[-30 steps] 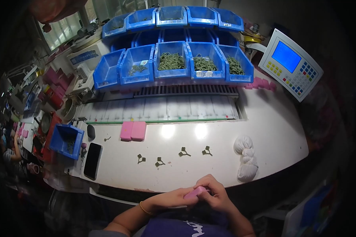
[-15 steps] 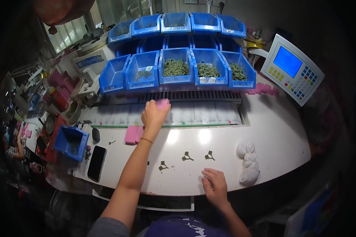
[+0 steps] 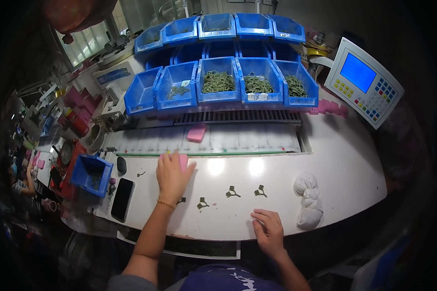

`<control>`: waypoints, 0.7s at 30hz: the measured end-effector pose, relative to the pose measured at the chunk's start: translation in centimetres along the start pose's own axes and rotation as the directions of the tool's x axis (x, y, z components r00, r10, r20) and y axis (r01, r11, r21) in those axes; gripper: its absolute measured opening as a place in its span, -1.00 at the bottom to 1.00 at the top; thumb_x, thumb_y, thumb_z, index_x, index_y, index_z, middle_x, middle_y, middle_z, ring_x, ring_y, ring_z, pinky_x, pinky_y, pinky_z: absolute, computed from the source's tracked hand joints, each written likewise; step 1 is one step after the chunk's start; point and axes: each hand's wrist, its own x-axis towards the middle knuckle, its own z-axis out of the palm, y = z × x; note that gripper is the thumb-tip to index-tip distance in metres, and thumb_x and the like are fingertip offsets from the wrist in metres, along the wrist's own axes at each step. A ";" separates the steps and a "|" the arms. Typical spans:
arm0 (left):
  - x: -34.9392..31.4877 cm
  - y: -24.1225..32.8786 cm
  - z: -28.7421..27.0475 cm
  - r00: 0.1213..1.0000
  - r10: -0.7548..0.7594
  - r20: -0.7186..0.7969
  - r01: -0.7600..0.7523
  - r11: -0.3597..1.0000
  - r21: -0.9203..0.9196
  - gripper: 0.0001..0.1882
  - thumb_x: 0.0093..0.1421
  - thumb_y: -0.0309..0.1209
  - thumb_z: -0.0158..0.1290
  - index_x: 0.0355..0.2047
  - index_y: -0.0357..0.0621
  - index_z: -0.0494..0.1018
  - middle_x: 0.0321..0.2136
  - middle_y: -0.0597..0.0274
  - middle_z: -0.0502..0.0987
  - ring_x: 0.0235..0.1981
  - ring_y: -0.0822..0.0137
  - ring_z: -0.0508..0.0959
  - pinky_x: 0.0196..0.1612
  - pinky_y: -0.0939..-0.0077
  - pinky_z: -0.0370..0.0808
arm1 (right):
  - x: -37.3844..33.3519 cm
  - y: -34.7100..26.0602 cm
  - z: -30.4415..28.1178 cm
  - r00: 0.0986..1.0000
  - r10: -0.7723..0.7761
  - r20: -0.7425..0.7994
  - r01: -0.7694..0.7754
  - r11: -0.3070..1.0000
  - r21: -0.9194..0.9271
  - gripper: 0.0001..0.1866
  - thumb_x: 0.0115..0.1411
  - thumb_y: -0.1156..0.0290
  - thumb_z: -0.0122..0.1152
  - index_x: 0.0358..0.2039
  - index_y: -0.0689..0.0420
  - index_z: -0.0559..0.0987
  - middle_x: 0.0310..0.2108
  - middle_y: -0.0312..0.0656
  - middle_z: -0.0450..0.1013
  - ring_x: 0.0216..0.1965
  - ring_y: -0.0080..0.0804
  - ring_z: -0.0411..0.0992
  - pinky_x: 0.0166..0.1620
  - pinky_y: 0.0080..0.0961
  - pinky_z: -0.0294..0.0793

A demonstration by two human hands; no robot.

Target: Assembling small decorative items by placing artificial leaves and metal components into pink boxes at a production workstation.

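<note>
My left hand (image 3: 172,178) reaches over the pink blocks (image 3: 183,161) on the white worktop, its fingers stretched out and the thumb apart. The hand partly covers these blocks. Beyond it, another pink block (image 3: 196,133) lies on the pale strip. Small dark green forked pieces are spread on the worktop: one (image 3: 203,202) right of my left wrist, one (image 3: 233,191) in the middle and one (image 3: 260,190) farther right. Another dark piece (image 3: 181,200) shows beside the wrist. My right hand (image 3: 268,230), open and holding nothing, hovers or rests by the front edge; I cannot tell which.
Tiered blue bins (image 3: 217,92) stand behind, some with green pieces. A blue-screened control panel (image 3: 364,80) is at the right, above a knotted white cloth bundle (image 3: 308,201). At left are a phone (image 3: 123,200) and a blue box (image 3: 91,174). Another person's arm (image 3: 29,182) shows far left.
My left hand has let go of a pink block on the pale strip and come back toward me, to the blocks on the worktop. My right hand has hardly moved.
</note>
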 end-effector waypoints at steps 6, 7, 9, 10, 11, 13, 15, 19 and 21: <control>-2.1 -1.1 0.3 0.995 0.091 0.042 -0.090 0.995 -0.036 -0.47 0.03 -0.25 0.28 -0.02 -0.19 0.44 -0.17 -0.02 0.36 -0.07 -0.01 0.35 -0.03 0.15 0.39 | -0.1 0.1 0.2 0.998 -0.056 0.012 0.057 0.998 -0.021 -0.84 0.12 0.57 0.25 -0.25 0.16 0.64 -0.21 -0.15 0.56 -0.16 -0.18 0.47 -0.10 -0.38 0.48; -1.9 -1.1 0.2 0.995 0.099 0.032 -0.098 0.995 -0.021 -0.52 0.02 -0.29 0.28 -0.06 -0.18 0.46 -0.18 -0.01 0.36 -0.08 -0.01 0.35 -0.04 0.15 0.40 | -0.2 0.1 0.2 0.998 -0.057 0.013 0.057 0.998 -0.014 -0.83 0.12 0.58 0.25 -0.25 0.16 0.64 -0.22 -0.15 0.57 -0.17 -0.18 0.47 -0.10 -0.38 0.48; -1.3 -1.0 0.1 0.996 0.079 0.044 -0.078 0.997 -0.022 -0.55 0.02 -0.30 0.28 -0.09 -0.16 0.47 -0.17 -0.02 0.37 -0.08 -0.01 0.35 -0.04 0.14 0.40 | -0.3 0.2 0.2 0.998 -0.059 0.011 0.059 0.998 -0.013 -0.83 0.11 0.58 0.25 -0.25 0.16 0.64 -0.23 -0.16 0.57 -0.17 -0.18 0.48 -0.10 -0.37 0.48; -1.1 -0.9 -0.1 0.997 0.055 0.059 -0.054 0.998 -0.018 -0.58 0.02 -0.31 0.27 -0.11 -0.15 0.47 -0.16 -0.02 0.37 -0.07 -0.02 0.36 -0.04 0.13 0.40 | -0.3 0.2 0.2 0.998 -0.065 0.009 0.065 0.998 -0.015 -0.83 0.11 0.58 0.24 -0.25 0.16 0.64 -0.23 -0.16 0.57 -0.17 -0.19 0.48 -0.10 -0.38 0.48; -0.8 -1.0 0.1 0.997 0.056 0.056 -0.055 0.998 -0.020 -0.58 0.02 -0.31 0.27 -0.11 -0.15 0.47 -0.16 -0.02 0.37 -0.07 -0.02 0.36 -0.04 0.13 0.40 | -0.3 0.2 0.2 0.997 -0.071 0.009 0.071 0.997 -0.017 -0.83 0.11 0.59 0.24 -0.26 0.15 0.64 -0.24 -0.17 0.57 -0.18 -0.19 0.48 -0.10 -0.38 0.48; -0.2 -1.1 0.9 0.985 0.113 0.128 -0.103 0.992 -0.075 -0.57 -0.01 -0.31 0.27 -0.13 -0.17 0.47 -0.12 -0.03 0.40 -0.07 -0.05 0.38 -0.01 0.14 0.40 | -0.4 0.1 0.3 0.999 -0.053 0.006 0.053 0.999 -0.005 -0.84 0.12 0.59 0.23 -0.26 0.16 0.64 -0.24 -0.17 0.58 -0.18 -0.20 0.48 -0.10 -0.38 0.48; -0.4 -1.2 1.2 0.988 0.120 0.097 -0.105 0.984 -0.144 -0.54 -0.01 -0.31 0.28 -0.11 -0.20 0.45 -0.13 -0.05 0.41 -0.09 -0.08 0.39 -0.01 0.11 0.40 | -0.4 0.1 0.2 0.999 -0.036 0.003 0.036 0.999 0.007 -0.84 0.12 0.59 0.23 -0.26 0.16 0.63 -0.25 -0.17 0.58 -0.19 -0.21 0.49 -0.10 -0.39 0.48; 0.2 -1.0 0.9 0.985 0.003 0.171 0.020 0.991 -0.132 -0.50 -0.03 -0.34 0.30 -0.09 -0.28 0.45 -0.13 -0.04 0.44 -0.10 -0.10 0.43 0.04 0.09 0.41 | -0.5 -0.3 -0.2 0.998 0.032 0.049 -0.034 0.998 0.045 -0.85 0.16 0.57 0.21 -0.25 0.17 0.64 -0.26 -0.17 0.58 -0.19 -0.26 0.49 -0.11 -0.43 0.48; 0.5 -0.8 -0.2 0.976 -0.015 0.216 0.071 0.964 -0.254 -0.48 -0.04 -0.36 0.31 -0.07 -0.28 0.46 -0.14 -0.03 0.46 -0.10 -0.05 0.45 0.03 0.13 0.42 | -0.8 -0.2 -0.4 0.996 0.063 0.066 -0.066 0.996 0.056 -0.87 0.19 0.55 0.20 -0.24 0.18 0.64 -0.26 -0.17 0.58 -0.18 -0.31 0.50 -0.11 -0.46 0.48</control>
